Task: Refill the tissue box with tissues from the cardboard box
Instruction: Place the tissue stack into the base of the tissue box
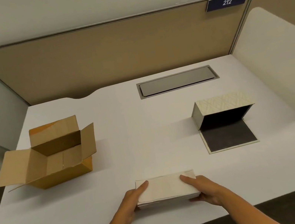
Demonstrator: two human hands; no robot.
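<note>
soft, even overhead light, faint shadows under the boxes, slightly blurry, wide-angle bending at the edges.

White desk (pixel 136 133): cardboard box (pixel 52 157), tissue box (pixel 224 118), tissue stack (pixel 166 188).

The table (pixel 146 131) looks smooth, white and matt. The cardboard box (pixel 52 157) on the left is brown, dull card. The tissues (pixel 165 189) near the front look soft, white paper. The tissue box (pixel 222 111) on the right has a patterned, pale outside and a dark, matt inside. The far tray (pixel 177 82) looks like grey metal.
</note>
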